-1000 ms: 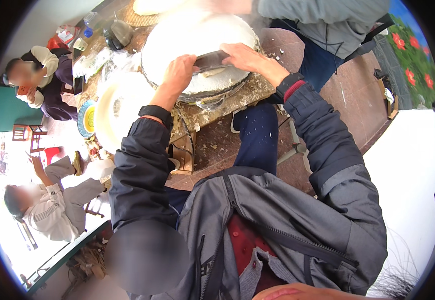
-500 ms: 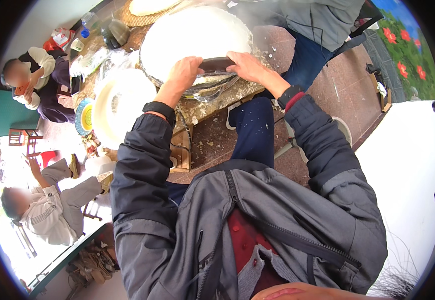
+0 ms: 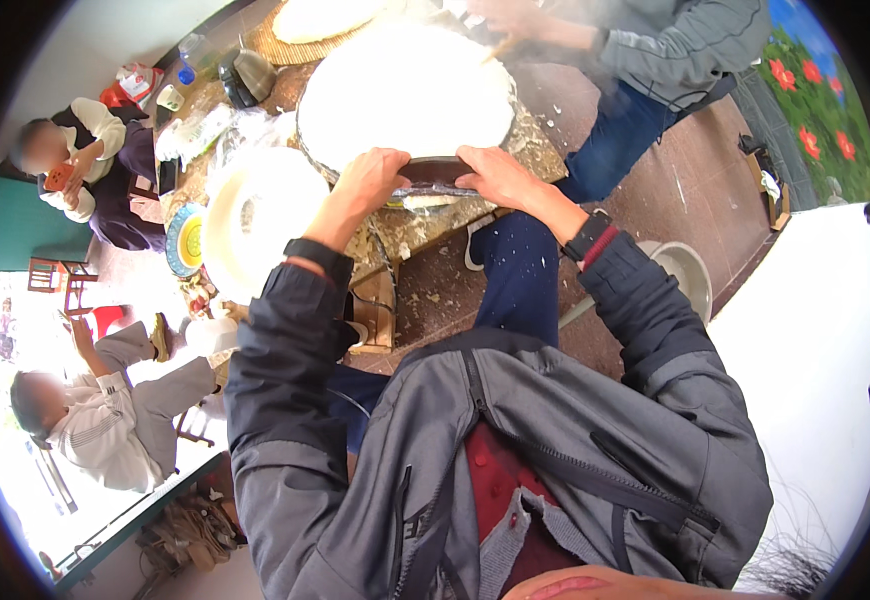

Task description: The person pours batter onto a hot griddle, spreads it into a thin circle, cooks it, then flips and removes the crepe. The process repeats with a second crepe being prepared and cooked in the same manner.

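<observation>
My left hand and my right hand are closed on the two ends of a dark brown, slightly curved scraper. It spans the gap between them at the near edge of a large round griddle. A bright white round layer, perhaps batter, covers the griddle; glare hides its texture. Below the scraper, crumpled clear plastic and pale residue show along the table edge. At the griddle's far right, another person's blurred hand reaches over the rim, near a thin pale stick.
Left of the griddle stands a large white basin, beside a blue-and-yellow patterned plate. A woven mat with a pale flat sheet lies farther back. A white bucket stands on the floor at right. Two people sit at left.
My hands and the scraper have come toward me, to the griddle's near edge. The other person's hand has come into view over the far right side. The whole view has shifted slightly.
</observation>
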Demonstrator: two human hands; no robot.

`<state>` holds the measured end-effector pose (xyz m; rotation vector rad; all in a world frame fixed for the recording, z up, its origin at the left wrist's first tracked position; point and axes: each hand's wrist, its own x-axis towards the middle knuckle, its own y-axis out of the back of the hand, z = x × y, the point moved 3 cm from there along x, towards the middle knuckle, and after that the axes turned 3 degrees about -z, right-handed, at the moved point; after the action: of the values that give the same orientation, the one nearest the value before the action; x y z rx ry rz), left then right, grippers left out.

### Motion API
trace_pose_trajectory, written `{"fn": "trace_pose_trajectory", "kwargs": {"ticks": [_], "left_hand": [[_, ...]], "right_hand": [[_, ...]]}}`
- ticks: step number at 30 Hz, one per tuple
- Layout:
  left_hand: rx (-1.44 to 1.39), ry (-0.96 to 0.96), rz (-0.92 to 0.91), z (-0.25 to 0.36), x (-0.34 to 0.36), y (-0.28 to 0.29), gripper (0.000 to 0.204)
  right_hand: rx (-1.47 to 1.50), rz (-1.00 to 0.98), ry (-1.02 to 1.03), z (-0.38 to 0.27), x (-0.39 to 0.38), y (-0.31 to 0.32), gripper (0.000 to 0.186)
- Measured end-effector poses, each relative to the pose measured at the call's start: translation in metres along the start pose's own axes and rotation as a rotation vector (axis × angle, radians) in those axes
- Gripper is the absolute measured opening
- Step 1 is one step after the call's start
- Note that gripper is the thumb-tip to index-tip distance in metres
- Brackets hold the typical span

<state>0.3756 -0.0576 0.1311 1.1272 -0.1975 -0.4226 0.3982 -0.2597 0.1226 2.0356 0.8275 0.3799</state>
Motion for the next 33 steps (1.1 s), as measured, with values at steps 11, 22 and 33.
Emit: {"fn": "trace_pose_trajectory", "kwargs": {"ticks": [11, 22, 33], "left_hand": [[0.269, 0.247, 0.479, -0.077, 0.035, 0.028, 0.007], [0.189, -0.008, 0.277, -0.042, 0.032, 0.022, 0.006], [0.115, -0.267, 0.298, -0.112, 0.082, 0.053, 0.009]], "right_hand": [[-0.411, 0.365, 0.148, -0.017, 0.125, -0.006, 0.014], [-0.186, 0.342, 0.164, -0.002, 0.050, 0.016, 0.014], [-0.203, 0.381, -0.001, 0.006, 0.122, 0.000, 0.017]]}}
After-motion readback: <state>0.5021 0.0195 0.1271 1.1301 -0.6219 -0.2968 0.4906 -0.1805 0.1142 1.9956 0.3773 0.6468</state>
